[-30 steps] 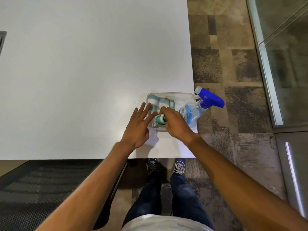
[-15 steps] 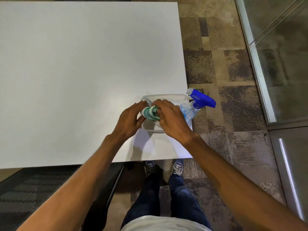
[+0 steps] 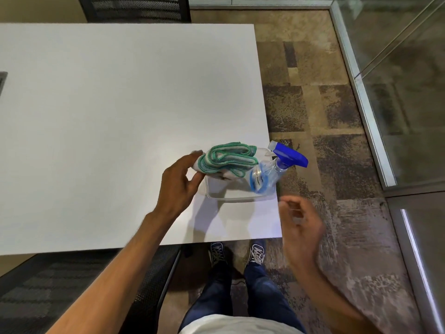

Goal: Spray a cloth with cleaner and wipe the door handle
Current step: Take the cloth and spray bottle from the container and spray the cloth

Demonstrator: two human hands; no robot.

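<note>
A folded white cloth with green edging (image 3: 226, 159) hangs over the left end of a clear plastic tray (image 3: 216, 192), pinched at its left end by my left hand (image 3: 179, 182). A clear spray bottle with a blue trigger head (image 3: 277, 168) leans in the tray's right end, its nozzle pointing back left. My right hand (image 3: 299, 225) is blurred, off the table's right edge in front of the tray, fingers loosely curled with nothing in them. No door handle is in view.
The white table (image 3: 108, 128) fills the left. Its right edge runs just past the tray. A glass wall with a metal frame (image 3: 368, 121) stands at the right over patterned carpet. Dark mesh chairs sit at the near left (image 3: 72, 280) and far side (image 3: 134, 8).
My left hand lifted the cloth out of the tray and unrolled it to the left. My right hand let go of it and pulled back to the right, off the table.
</note>
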